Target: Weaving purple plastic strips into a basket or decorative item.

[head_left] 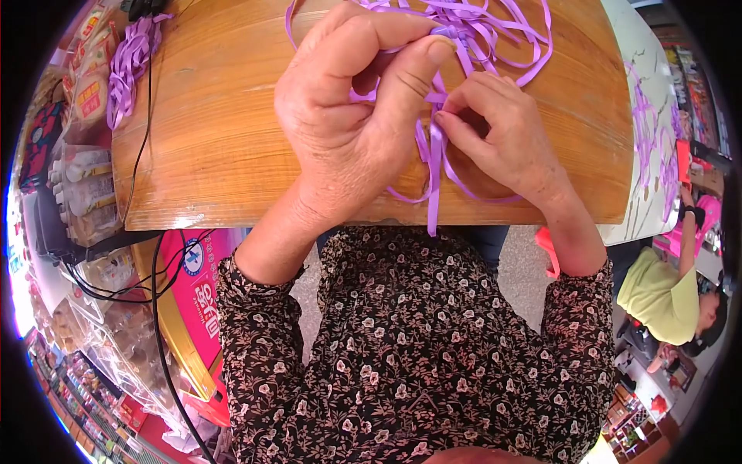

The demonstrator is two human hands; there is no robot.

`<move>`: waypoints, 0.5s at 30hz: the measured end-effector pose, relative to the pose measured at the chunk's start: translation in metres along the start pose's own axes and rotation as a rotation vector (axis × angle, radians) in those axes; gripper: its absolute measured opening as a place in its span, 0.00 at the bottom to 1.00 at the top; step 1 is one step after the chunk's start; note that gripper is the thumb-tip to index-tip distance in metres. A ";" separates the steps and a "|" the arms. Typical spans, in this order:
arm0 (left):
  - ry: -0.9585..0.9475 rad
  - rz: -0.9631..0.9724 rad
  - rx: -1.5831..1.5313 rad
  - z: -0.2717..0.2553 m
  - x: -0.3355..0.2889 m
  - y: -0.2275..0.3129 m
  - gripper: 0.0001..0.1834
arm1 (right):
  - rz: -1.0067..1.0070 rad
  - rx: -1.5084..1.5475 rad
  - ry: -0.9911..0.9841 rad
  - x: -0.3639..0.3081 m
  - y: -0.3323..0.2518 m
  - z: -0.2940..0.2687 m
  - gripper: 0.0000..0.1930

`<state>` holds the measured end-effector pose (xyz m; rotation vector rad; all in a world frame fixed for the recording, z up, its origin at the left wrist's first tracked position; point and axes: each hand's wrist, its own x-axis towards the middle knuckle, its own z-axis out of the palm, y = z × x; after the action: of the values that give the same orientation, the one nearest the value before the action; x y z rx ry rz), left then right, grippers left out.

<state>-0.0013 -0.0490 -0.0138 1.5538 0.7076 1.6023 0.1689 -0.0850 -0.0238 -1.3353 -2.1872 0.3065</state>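
Both hands work on a purple ribbon (pixel 434 178) above the wooden table (pixel 224 147). My left hand (pixel 348 116) pinches a bunched or knotted part of it between thumb and forefinger, at the far side. Lower and to the right, my right hand (pixel 502 131) is closed, its thumb and forefinger pinching the ribbon near a crossing. One ribbon end hangs down past the table's near edge. Loose loops of the same ribbon spread on the table beyond the hands. Part of the ribbon behind my left hand is hidden.
A bundle of purple ribbon (pixel 133 66) lies at the table's far left, beside a black cable (pixel 147 116). Packaged goods (pixel 89 185) stand along the left. On the right, a white marbled table (pixel 634 193) carries more ribbon, with a person in a yellow-green shirt (pixel 661 294) beside it.
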 end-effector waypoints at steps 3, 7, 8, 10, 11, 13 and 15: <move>-0.027 -0.042 0.022 -0.005 0.001 0.000 0.04 | 0.014 0.059 -0.036 0.001 -0.004 -0.010 0.05; -0.087 -0.034 0.014 -0.006 0.001 -0.006 0.04 | 0.055 0.607 -0.011 -0.005 -0.004 -0.027 0.04; -0.113 -0.051 0.044 -0.006 0.001 -0.006 0.04 | 0.087 0.744 -0.006 -0.008 -0.003 -0.029 0.03; -0.166 -0.083 0.066 -0.007 0.000 0.000 0.04 | 0.155 0.897 0.009 -0.010 -0.006 -0.028 0.03; -0.214 -0.120 0.095 -0.006 0.000 0.001 0.04 | 0.222 1.058 0.018 -0.010 -0.007 -0.027 0.03; -0.202 -0.097 0.057 -0.001 0.000 -0.001 0.04 | 0.217 1.136 0.011 -0.010 -0.005 -0.027 0.04; -0.187 -0.078 0.020 0.001 -0.001 -0.004 0.05 | 0.213 1.216 0.000 -0.010 -0.003 -0.026 0.05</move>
<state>0.0003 -0.0480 -0.0170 1.6452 0.6741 1.3758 0.1844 -0.0972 -0.0041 -0.7961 -1.3301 1.4165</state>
